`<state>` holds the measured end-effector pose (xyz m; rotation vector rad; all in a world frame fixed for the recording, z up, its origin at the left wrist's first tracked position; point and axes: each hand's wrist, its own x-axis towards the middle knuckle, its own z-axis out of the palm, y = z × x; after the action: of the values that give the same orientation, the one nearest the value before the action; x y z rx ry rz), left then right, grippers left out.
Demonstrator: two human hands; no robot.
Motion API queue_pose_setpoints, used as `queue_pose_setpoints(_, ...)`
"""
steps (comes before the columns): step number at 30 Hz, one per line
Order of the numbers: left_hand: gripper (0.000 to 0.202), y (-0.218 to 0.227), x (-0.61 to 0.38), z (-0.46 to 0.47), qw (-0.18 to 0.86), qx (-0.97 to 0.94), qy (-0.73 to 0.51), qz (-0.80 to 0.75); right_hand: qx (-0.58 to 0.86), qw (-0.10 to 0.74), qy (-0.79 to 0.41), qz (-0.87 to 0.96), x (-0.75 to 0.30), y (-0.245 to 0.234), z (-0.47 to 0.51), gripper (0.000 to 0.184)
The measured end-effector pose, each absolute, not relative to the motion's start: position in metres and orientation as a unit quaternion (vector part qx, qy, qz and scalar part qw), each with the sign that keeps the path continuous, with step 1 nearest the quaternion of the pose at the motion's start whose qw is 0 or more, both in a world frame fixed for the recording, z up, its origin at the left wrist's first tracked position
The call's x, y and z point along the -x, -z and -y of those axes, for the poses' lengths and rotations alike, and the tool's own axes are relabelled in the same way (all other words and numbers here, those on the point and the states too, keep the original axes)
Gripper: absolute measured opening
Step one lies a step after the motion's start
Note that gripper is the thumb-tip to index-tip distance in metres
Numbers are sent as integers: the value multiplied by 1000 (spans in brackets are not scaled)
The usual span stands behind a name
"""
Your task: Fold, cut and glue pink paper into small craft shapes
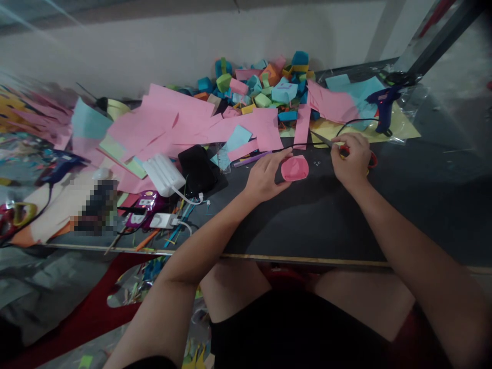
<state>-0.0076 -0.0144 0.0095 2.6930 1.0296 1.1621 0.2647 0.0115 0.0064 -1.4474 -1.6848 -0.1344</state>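
Note:
My left hand (pixel 265 177) is around the left side of a small pink paper cup (pixel 294 169), its thumb at the near edge and its fingers at the far edge. The cup's open top faces up, with a folded base inside. In my right hand (pixel 351 159) is a pair of scissors (pixel 323 138) with red and yellow handles. Their blades point left, past the far side of the cup and apart from it. My palm partly hides the handles. A few tiny white scraps (pixel 316 163) lie between my hands.
A heap of colourful little paper boxes (pixel 261 87) stands against the wall. Pink paper sheets (pixel 184 118) spread across the back left. A blue glue gun (pixel 384 105) is at the right. A white power strip (pixel 163 174), a black pouch (pixel 198 169) and cables lie to the left.

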Motion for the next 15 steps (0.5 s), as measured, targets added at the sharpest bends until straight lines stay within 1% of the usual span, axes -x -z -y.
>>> queue_pose_setpoints(3,66,-9,7,15,9,-869,-376,-322,581,440,43,683,-261,-11,-8,14)
queue_pose_setpoints(5,62,-8,6,16,-4,-867,-386,-314,579,442,14,685,-258,-14,-3,16)
queue_pose_setpoints(7,61,-7,5,17,-22,-863,-395,-314,573,447,-27,686,-253,-17,2,22)
queue_pose_setpoints(11,64,-6,4,19,-41,-860,-396,-320,535,453,-116,704,-244,-23,15,37)
queue_pose_setpoints(15,63,-7,5,19,-42,-850,-385,-358,489,440,-215,722,-231,-31,30,44)
